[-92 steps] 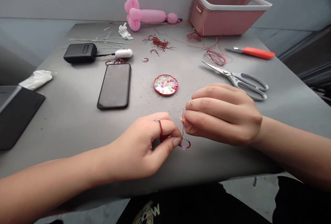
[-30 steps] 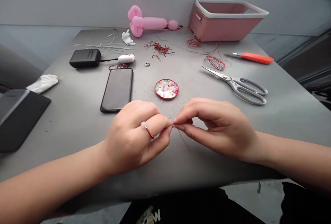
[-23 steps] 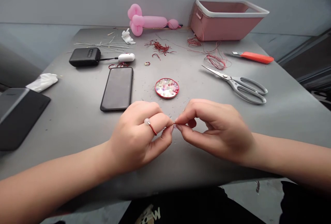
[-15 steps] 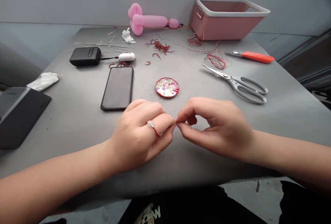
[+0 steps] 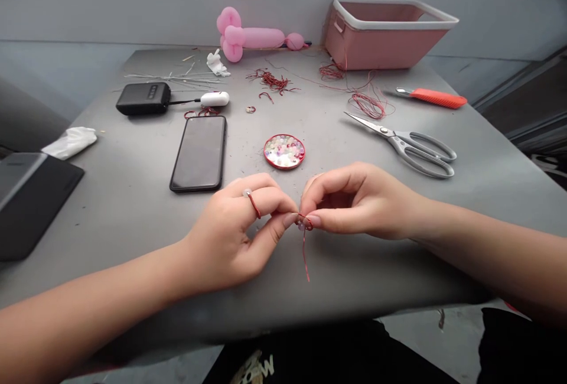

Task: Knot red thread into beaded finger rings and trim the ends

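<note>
Between my hands is a small ring of red cord point(image 5: 309, 224) with a pale bead on it; a loose red tail hangs down from it. My left hand point(image 5: 248, 224) pinches its left side between thumb and index finger, and wears a red cord ring with a clear bead point(image 5: 253, 203). The right side of the loop is pinched by my right hand point(image 5: 363, 201), thumb and fingertips together. Just beyond my fingers lies a round red-rimmed dish point(image 5: 284, 166) of pastel beads.
A black phone point(image 5: 199, 153) lies left of the dish, and grey scissors point(image 5: 398, 142) lie to the right. Further back are red cord point(image 5: 367, 104), cut cord pieces point(image 5: 274, 81), an orange cutter point(image 5: 436, 98), a pink bin point(image 5: 381, 44), a balloon point(image 5: 261, 38) and a black power bank point(image 5: 144, 98).
The beaded cord ring and its hanging tail have come into view between my fingertips. My left hand has turned, its thumb now showing, and my right fingers have shifted slightly.
</note>
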Motion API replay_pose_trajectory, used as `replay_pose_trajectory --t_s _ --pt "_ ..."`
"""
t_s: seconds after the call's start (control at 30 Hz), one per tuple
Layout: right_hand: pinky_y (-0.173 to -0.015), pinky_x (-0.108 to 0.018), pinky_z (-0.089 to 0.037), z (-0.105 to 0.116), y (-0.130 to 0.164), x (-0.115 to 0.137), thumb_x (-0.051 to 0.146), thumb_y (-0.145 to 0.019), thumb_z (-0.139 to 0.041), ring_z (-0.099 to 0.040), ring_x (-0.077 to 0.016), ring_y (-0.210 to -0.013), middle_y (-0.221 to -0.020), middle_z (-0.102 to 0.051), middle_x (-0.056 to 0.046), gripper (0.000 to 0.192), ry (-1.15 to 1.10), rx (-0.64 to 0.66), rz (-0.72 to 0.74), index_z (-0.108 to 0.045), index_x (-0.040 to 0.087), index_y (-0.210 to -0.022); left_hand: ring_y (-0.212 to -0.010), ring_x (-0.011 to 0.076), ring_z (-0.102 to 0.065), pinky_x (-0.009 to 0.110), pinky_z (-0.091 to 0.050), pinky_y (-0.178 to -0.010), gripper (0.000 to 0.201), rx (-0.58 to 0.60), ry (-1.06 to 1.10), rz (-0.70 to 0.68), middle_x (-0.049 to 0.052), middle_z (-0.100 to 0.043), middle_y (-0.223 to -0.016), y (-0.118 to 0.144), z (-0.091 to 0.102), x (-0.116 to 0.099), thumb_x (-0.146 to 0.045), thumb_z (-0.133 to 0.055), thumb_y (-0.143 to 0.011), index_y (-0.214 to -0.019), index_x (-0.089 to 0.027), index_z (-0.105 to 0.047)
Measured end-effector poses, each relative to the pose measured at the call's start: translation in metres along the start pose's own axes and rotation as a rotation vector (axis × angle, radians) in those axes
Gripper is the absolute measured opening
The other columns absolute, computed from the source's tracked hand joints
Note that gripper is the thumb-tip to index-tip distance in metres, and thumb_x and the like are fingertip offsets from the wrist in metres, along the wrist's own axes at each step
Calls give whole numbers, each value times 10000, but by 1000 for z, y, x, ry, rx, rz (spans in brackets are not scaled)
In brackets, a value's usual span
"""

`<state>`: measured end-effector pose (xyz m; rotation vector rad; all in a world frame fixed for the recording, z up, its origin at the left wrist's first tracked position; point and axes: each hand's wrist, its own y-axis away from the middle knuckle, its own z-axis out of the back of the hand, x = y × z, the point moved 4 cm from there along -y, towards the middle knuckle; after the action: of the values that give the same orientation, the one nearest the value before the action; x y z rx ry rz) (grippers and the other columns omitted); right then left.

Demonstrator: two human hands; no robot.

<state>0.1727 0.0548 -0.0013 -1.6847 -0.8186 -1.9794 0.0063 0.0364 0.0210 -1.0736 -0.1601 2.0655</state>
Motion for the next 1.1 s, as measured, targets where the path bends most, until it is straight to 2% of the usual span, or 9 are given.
replay_pose_trajectory --t_s 0.27,0.4,0.47,0.57,0.7,0.8,0.93,1.03,1.1 --pt "-564 -200 -442 -8 8 10 68 -747 -613 -510 -73 -609 -695 -628 10 103 349 34 273 -599 165 -716 -684 105 -587 219 -499 -671 160 288 300 187 15 -640 -740 -3 -8 5 -128 -530 -879 -763 -135 -640" --pt "-627 -219 -461 -10 16 20 89 -827 -576 -532 -97 -684 -728 -615 -12 112 706 -56 597 -588 184 -768 -686 109 -582 222 -497 -658 163 321 344 240 9 -631 -731 -4 -10 7 -148 -536 -884 -752 -145 -631" --pt "-650 -239 -467 -9 18 23 123 -866 -552 -540 -114 -711 -740 -614 -24 111 770 -105 638 -587 194 -788 -687 105 -581 219 -493 -663 159 284 321 213 7 -630 -730 -4 -9 7 -138 -535 -887 -769 -146 -641" --pt "-640 -236 -474 -5 13 20 167 -872 -565 -549 -106 -694 -766 -635 -19 64 540 -82 433 -598 186 -821 -707 103 -585 218 -490 -697 142 168 228 125 14 -633 -737 -3 -5 3 -112 -546 -884 -812 -130 -667" --pt "-600 -236 -479 -7 5 7 258 -861 -583 -581 -115 -694 -789 -643 -32 114 126 120 12 -611 148 -860 -695 97 -580 205 -485 -675 141 97 134 52 26 -633 -738 1 -2 -1 -72 -558 -856 -793 -114 -676" --pt "-597 -229 -469 -5 3 5 244 -848 -594 -576 -109 -681 -759 -637 -23 104 127 111 -1 -616 146 -818 -672 95 -573 203 -475 -653 146 98 143 73 10 -622 -708 1 -4 0 -85 -560 -860 -790 -134 -678" --pt "-581 -241 -456 -3 8 14 176 -868 -592 -550 -104 -645 -730 -640 -16 83 539 -33 365 -616 172 -788 -688 110 -590 226 -487 -678 160 156 219 155 8 -636 -712 -1 -6 4 -112 -552 -865 -788 -153 -685" --pt "-644 -297 -482 -7 20 22 148 -889 -580 -565 -145 -705 -747 -632 -36 126 968 -200 763 -606 206 -780 -709 140 -625 255 -517 -662 188 282 371 317 35 -663 -766 -3 -11 10 -180 -530 -888 -761 -158 -668" --pt "-692 -325 -500 -6 24 22 155 -893 -580 -574 -165 -742 -760 -629 -40 142 1148 -278 899 -601 231 -774 -692 150 -635 257 -522 -615 215 325 457 409 41 -663 -767 -4 -12 12 -227 -517 -899 -745 -162 -653"
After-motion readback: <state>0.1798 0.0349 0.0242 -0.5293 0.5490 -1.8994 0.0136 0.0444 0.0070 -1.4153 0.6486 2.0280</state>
